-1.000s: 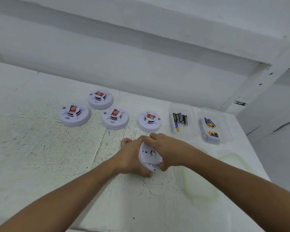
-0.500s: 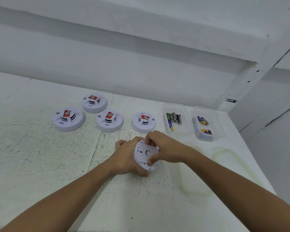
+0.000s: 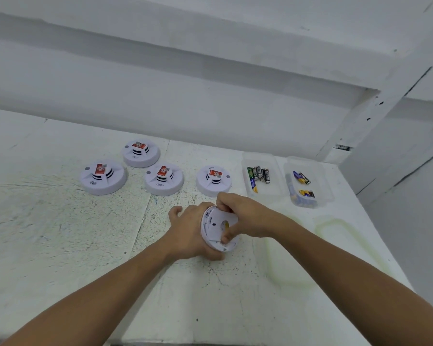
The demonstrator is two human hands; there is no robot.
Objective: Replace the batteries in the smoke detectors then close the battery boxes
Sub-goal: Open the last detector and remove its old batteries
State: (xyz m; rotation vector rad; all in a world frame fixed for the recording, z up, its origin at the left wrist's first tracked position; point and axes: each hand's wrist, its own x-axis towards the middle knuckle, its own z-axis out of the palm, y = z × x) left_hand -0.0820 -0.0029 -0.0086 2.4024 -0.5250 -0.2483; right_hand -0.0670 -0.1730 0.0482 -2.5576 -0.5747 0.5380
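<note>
At the near middle of the surface point(image 3: 60, 245), my left hand point(image 3: 189, 233) grips the smoke detector point(image 3: 214, 229) from behind and props it on edge, so its back faces me. My right hand point(image 3: 245, 214) pinches across that back, fingertips at the upper rim and thumb lower. A yellow patch shows between them, probably the battery box. Four other detectors point(image 3: 164, 179) sit face up behind, apart from the work. Two clear trays point(image 3: 260, 193) at right keep loose batteries point(image 3: 259, 174) within reach.
</note>
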